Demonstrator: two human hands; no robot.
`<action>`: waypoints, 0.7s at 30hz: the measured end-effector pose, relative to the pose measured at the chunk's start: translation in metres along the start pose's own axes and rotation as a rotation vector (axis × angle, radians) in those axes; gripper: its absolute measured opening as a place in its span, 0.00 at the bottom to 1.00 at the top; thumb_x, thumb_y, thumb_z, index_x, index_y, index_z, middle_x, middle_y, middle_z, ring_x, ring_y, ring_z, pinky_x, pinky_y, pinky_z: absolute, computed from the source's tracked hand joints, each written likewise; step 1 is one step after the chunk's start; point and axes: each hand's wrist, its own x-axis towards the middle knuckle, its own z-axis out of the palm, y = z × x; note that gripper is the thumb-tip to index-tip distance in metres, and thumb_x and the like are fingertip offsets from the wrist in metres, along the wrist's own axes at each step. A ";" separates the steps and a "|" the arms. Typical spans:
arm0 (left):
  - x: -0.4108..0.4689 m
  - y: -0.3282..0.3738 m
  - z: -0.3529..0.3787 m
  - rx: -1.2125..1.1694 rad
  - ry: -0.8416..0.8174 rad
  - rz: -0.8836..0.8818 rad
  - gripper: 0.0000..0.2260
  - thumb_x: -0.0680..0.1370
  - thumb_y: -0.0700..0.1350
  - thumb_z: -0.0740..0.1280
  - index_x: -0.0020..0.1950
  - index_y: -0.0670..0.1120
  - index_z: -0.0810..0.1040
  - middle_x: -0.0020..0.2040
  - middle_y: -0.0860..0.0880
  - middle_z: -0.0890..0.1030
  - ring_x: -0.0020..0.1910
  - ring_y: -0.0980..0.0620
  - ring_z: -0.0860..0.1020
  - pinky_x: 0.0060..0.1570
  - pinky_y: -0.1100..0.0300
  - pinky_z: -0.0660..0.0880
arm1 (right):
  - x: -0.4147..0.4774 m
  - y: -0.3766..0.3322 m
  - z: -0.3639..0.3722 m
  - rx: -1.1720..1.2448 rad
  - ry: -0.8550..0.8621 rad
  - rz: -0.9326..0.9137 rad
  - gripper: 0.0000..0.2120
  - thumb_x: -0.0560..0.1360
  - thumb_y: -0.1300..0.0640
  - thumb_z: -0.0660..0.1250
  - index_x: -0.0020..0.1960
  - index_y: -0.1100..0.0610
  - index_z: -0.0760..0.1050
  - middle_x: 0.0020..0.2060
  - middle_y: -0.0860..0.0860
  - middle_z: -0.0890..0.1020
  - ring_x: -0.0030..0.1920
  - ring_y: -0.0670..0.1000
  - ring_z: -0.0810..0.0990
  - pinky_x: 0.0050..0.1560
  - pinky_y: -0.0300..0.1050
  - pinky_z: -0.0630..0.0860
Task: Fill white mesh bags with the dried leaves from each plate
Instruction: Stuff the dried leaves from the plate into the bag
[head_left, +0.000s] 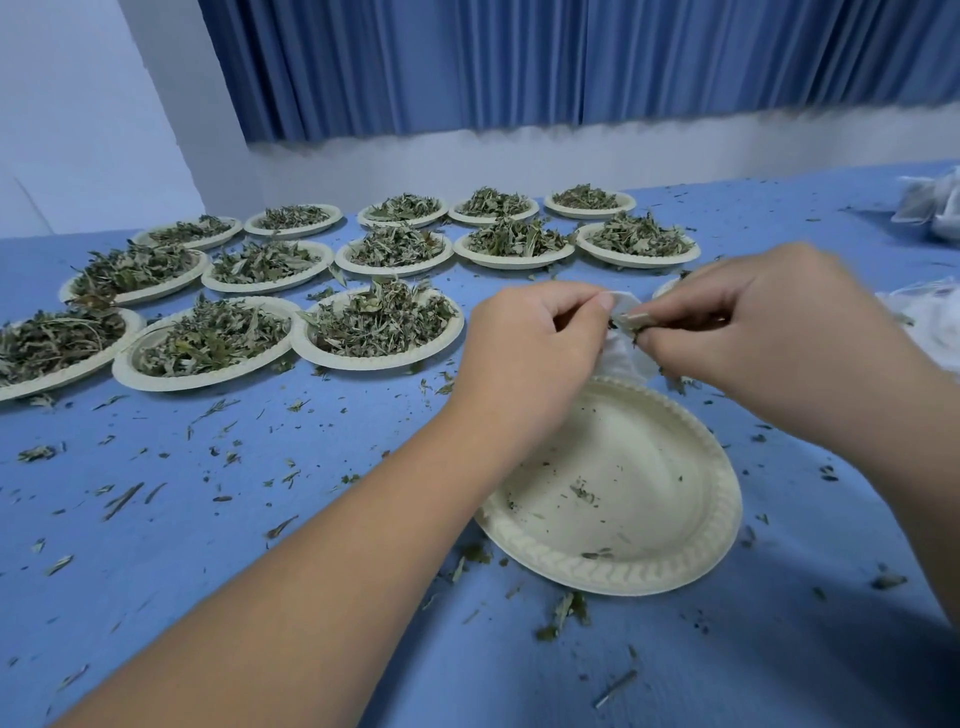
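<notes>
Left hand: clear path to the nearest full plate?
Likely yes: nothing lies between the left hand and the full plate beside it. But it pinches the white mesh bag, so it must let go first.

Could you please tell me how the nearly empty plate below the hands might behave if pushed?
The plate looks like thin moulded pulp holding only crumbs, so probably very light and easily slid. Its embossed rim likely keeps it fairly stiff, though bendable.

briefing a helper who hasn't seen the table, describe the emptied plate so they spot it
On the blue table, look nearest the person, right of centre. That paper plate holds only crumbs, while the plates beyond are heaped with dried leaves.
</notes>
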 end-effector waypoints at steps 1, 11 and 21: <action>-0.001 0.000 0.001 -0.003 -0.008 0.006 0.07 0.79 0.45 0.68 0.48 0.51 0.86 0.29 0.57 0.79 0.33 0.58 0.76 0.35 0.61 0.72 | 0.000 0.001 0.001 -0.047 0.001 0.014 0.09 0.68 0.58 0.71 0.39 0.43 0.83 0.25 0.41 0.80 0.32 0.40 0.77 0.31 0.26 0.69; -0.005 0.002 0.008 -0.054 -0.070 0.030 0.10 0.79 0.44 0.66 0.42 0.50 0.86 0.26 0.56 0.72 0.29 0.59 0.68 0.32 0.64 0.68 | 0.004 0.006 0.012 -0.424 0.007 -0.001 0.08 0.72 0.56 0.66 0.44 0.50 0.84 0.27 0.48 0.75 0.30 0.48 0.71 0.30 0.35 0.65; -0.004 0.003 0.005 -0.073 -0.070 0.018 0.10 0.80 0.44 0.66 0.45 0.50 0.87 0.24 0.57 0.70 0.27 0.60 0.65 0.29 0.67 0.63 | 0.001 -0.001 0.020 -0.297 0.128 0.005 0.07 0.69 0.60 0.70 0.45 0.50 0.83 0.34 0.49 0.83 0.36 0.50 0.78 0.32 0.30 0.65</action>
